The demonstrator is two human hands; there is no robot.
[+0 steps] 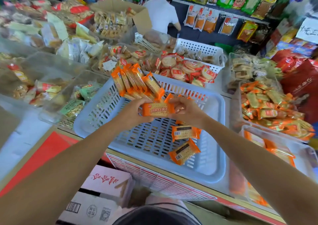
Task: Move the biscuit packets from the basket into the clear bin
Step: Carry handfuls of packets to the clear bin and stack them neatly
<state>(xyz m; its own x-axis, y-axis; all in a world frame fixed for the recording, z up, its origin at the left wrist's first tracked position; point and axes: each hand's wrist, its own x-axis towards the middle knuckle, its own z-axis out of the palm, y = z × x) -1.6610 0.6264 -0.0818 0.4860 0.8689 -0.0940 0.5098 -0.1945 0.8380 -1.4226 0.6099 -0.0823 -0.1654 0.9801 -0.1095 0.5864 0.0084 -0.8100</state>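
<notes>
Left arm: we stretch it in from 8 o'clock.
Left hand: we grip one end of a packet.
Right arm: in from 4 o'clock.
Right hand: we pinch its other end.

The person wears a dark top, forearms bare.

Bright, even light filled the shop, with only soft shadows inside the white basket. Focus was sharpest at the centre, on the orange packet. The far shelves and left clear bins were smeared with blur, and wide-angle distortion bowed the edges.
</notes>
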